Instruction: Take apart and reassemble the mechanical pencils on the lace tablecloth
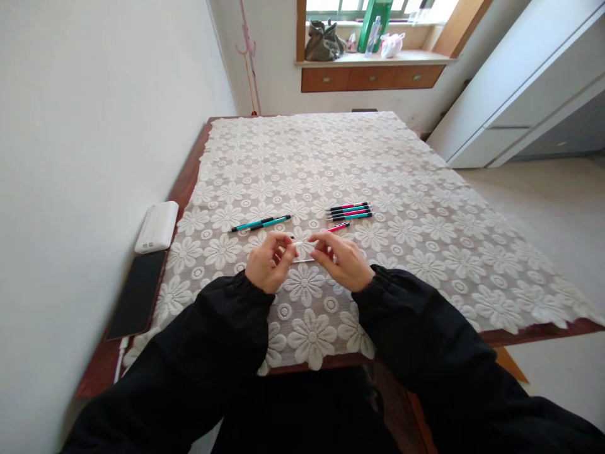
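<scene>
My left hand is closed in a pinch on a slim white piece, too small to name. Facing it, my right hand is curled with thumb and index fingertips slightly apart and nothing visible between them. Below the fingertips, a thin pale rod spans the gap between my hands; whether a hand touches it I cannot tell. Just beyond my right hand lies a pink pen, partly covered by the fingers. Two teal and black pens lie end to end, overlapping, past my left hand.
Several pink, teal and black pens lie side by side beyond my right hand. A white lace cloth covers the table. At the left edge are a white power bank, a dark phone and a white cable, beside the wall.
</scene>
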`<state>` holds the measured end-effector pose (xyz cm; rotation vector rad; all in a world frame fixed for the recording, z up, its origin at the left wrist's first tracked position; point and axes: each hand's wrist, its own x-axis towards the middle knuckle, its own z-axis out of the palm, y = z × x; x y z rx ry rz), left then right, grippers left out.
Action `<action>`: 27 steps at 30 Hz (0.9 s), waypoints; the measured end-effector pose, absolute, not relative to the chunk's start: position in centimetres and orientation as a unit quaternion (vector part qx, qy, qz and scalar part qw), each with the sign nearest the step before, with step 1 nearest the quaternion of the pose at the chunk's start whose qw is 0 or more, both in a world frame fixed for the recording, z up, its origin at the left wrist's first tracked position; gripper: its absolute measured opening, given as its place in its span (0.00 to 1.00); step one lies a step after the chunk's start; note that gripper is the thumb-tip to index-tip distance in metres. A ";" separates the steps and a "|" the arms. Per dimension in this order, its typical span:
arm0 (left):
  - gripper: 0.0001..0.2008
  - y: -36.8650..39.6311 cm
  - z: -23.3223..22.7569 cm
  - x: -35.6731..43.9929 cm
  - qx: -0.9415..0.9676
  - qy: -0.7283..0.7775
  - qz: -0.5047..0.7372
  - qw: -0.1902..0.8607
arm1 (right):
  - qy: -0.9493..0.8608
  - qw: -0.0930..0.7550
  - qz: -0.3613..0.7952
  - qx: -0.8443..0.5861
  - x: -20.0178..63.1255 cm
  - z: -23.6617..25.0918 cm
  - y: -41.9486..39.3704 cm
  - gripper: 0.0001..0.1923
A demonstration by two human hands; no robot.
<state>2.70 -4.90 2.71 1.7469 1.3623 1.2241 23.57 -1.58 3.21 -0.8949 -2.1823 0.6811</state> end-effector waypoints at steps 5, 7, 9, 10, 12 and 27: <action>0.06 -3.8 2.8 1.8 0.631 0.537 0.490 0.270 | -0.900 0.250 0.162 -0.316 23.7 2.7 -0.8 0.07; 0.06 -3.7 2.7 1.7 0.637 0.540 0.484 0.261 | -0.915 0.206 0.155 -0.311 23.7 2.6 -0.8 0.03; 0.06 -3.7 2.6 1.7 0.649 0.539 0.470 0.259 | -0.916 0.187 0.151 -0.320 23.6 2.5 -0.8 0.02; 0.06 -3.7 2.5 1.7 0.650 0.541 0.467 0.259 | -0.913 0.187 0.149 -0.329 23.6 2.5 -0.8 0.04; 0.06 -3.7 2.6 1.8 0.643 0.548 0.469 0.256 | -0.904 0.202 0.144 -0.349 23.6 2.7 -0.7 0.06; 0.05 -3.0 2.3 0.9 0.692 0.587 0.347 0.239 | -0.887 0.247 0.200 -0.336 23.5 2.2 -0.7 0.08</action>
